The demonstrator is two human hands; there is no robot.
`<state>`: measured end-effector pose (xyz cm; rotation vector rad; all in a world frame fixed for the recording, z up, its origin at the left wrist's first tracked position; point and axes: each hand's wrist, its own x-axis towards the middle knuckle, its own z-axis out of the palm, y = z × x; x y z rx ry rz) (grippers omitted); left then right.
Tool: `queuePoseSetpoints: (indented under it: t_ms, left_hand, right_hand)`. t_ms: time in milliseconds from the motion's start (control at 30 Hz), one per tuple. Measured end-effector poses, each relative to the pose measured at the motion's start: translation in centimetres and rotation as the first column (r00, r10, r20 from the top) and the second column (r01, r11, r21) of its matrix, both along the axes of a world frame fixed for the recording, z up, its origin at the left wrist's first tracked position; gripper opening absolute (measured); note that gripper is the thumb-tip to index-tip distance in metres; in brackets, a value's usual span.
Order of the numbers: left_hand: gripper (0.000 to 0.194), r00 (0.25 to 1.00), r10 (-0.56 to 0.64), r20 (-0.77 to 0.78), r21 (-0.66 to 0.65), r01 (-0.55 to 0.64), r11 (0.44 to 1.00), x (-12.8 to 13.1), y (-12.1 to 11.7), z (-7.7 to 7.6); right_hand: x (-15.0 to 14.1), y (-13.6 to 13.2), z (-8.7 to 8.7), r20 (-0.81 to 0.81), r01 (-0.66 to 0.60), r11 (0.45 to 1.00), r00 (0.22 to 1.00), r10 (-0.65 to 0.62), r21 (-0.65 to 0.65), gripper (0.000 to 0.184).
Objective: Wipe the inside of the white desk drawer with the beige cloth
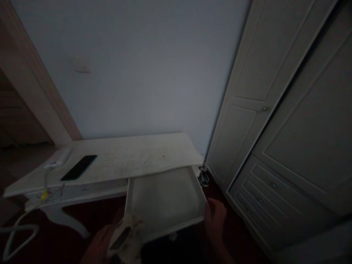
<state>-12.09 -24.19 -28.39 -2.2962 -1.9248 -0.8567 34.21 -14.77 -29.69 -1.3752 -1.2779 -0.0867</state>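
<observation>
A white drawer [167, 201] is pulled out of the white desk [118, 154], and its pale inside holds nothing that I can see. At the drawer's front right corner, my right hand [216, 216] has its fingers closed on the side edge. My left hand [100, 244] is low by the front left corner. It holds a crumpled cream cloth [132, 231] with dark patches, which covers that corner of the drawer. Dim light and blur hide the finer detail of the fingers.
A dark phone [79, 168] and a white box-like item [58, 157] lie on the desk's left. White cables [23, 229] hang at its left end. Dark shoes [204, 178] stand by the right leg. A tall wardrobe [247, 110] closes off the right side.
</observation>
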Motion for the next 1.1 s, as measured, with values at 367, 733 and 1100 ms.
queuePoseSetpoints:
  t_ms: [367, 733, 1100]
  left_hand:
    - [0.043, 0.898, 0.223, 0.378, -0.058, -0.218, 0.974, 2.9, 8.4, 4.1]
    - [0.063, 0.691, 0.327, 0.644, -0.183, -0.276, 0.944, 4.2, 13.0, 5.2]
    - [0.062, 0.959, 0.270, 0.087, -0.276, -0.237, 0.931, 4.5, 5.8, 4.0]
  right_hand:
    - [-9.8, -2.1, 3.9, 0.615, -0.315, 0.899, 0.656, 0.437, -0.303, 0.021]
    - [-9.4, -2.3, 2.8, 0.650, -0.304, 0.885, 0.600, 0.465, -0.352, 0.014]
    - [-9.5, -2.6, 3.2, 0.651, -0.296, 0.877, 0.589, 0.479, -0.377, 0.016]
